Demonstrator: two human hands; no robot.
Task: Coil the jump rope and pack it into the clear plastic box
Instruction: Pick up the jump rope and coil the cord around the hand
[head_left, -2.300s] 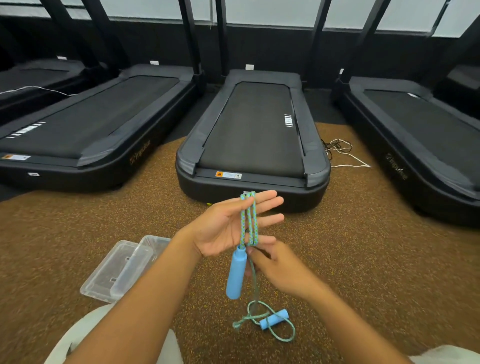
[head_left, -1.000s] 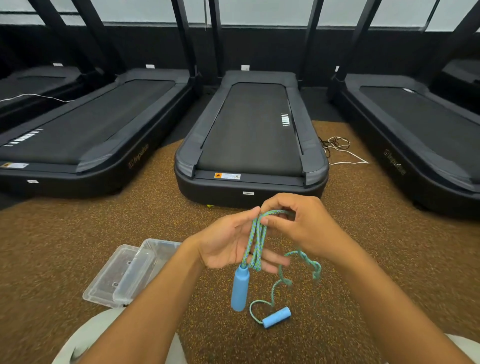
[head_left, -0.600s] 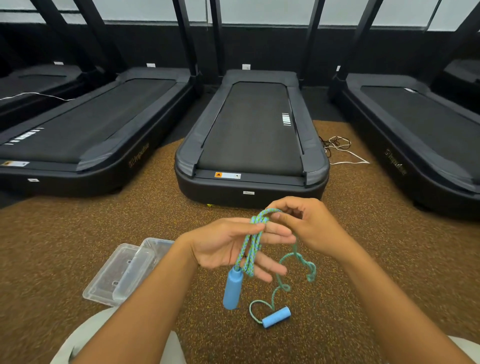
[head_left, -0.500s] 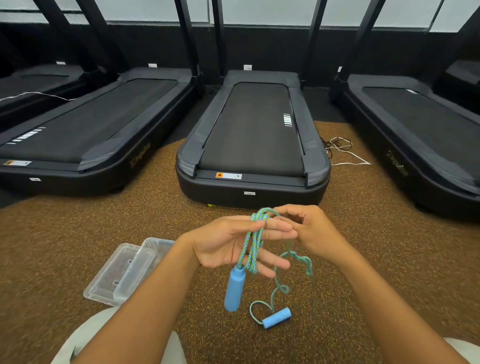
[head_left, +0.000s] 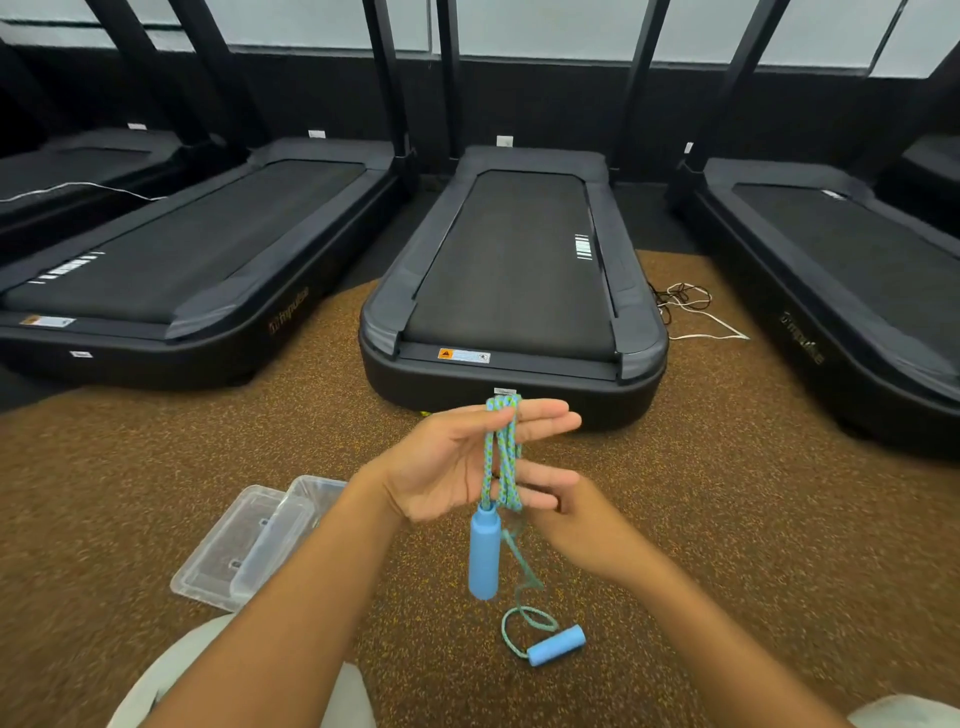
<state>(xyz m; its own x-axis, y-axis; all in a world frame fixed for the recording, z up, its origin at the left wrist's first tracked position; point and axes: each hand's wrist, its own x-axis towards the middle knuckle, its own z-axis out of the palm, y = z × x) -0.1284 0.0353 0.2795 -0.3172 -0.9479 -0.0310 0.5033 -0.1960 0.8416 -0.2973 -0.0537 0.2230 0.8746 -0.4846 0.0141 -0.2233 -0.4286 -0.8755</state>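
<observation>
**Rope wound over an open left palm, loose end trailing to the floor**

The jump rope (head_left: 500, 457) is a braided cord in teal and green flecks, with two smooth light-blue cylindrical handles. Several turns of it run lengthwise over the left hand (head_left: 457, 462), from above the index finger down past the little finger. That hand is held palm-up with its fingers straight and spread a little, so the loops hang on them rather than being clenched. One handle (head_left: 484, 553) dangles upright just below the palm, clear of the floor.

The right hand (head_left: 576, 519) sits just beside and under the left, fingers bent, pinching the cord near the bottom of the loops. From there the slack drops in a kinked line to the brown speckled floor (head_left: 727, 519), where it makes a small loop beside the second handle (head_left: 557, 645), which lies on its side.

The clear plastic box (head_left: 228, 564) rests on the floor to the left of the forearms, apparently with its lid alongside, partly hidden by the left arm. Black treadmills (head_left: 514, 270) stand at the floor's far edge.
</observation>
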